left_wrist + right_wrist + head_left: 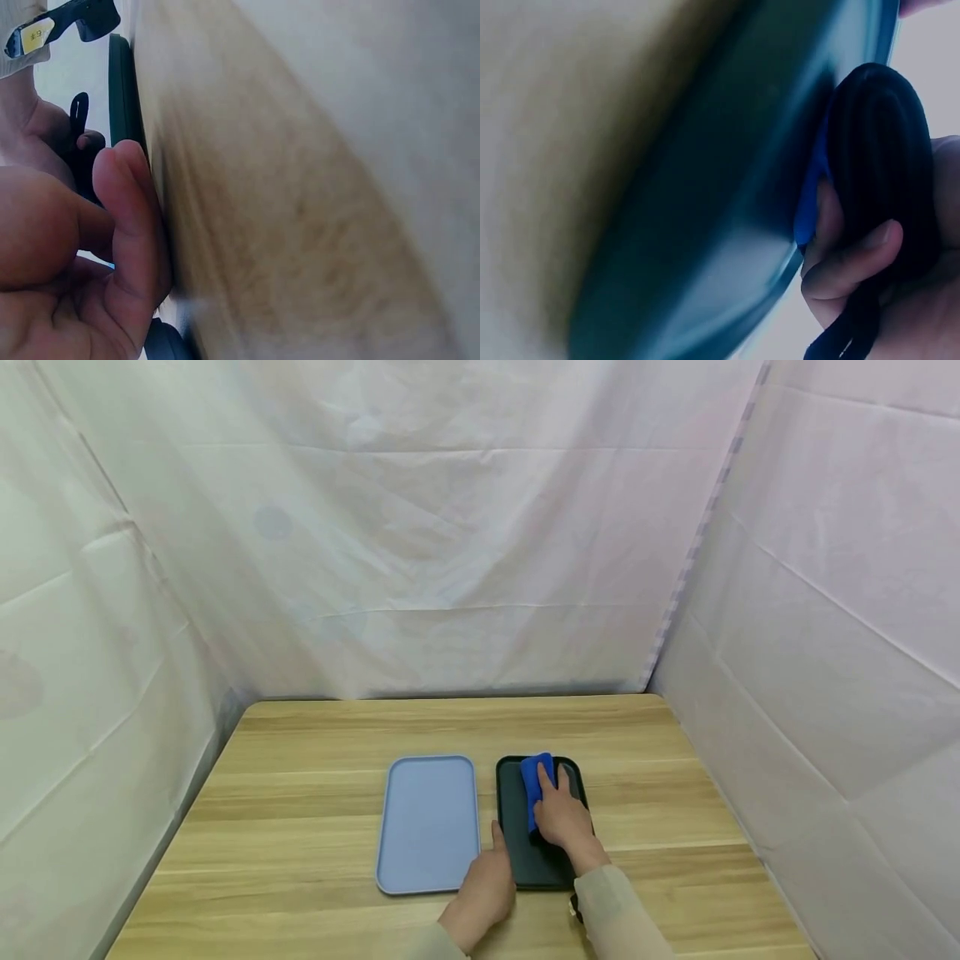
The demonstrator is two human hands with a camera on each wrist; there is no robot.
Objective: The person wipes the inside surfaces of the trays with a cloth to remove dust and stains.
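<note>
A dark green tray (508, 810) lies on the table. On it rests a blue object with a black end and strap, which looks like a folded compact umbrella (529, 771). My right hand (561, 817) holds it, index finger laid along its top. In the right wrist view the fingers curl round the black part (881, 142), above the tray (705, 202). My left hand (489, 881) rests beside the tray's near left edge, index finger pointing forward. Up close, its fingers (127, 217) are loosely bent with nothing seen between them.
To the left, a light blue tray (429, 827) lies beside my left hand. Both trays stand on a wooden table (300, 793). White cloth (465, 543) hangs behind the table and along both sides. A black wrist device (97, 19) shows on the right arm.
</note>
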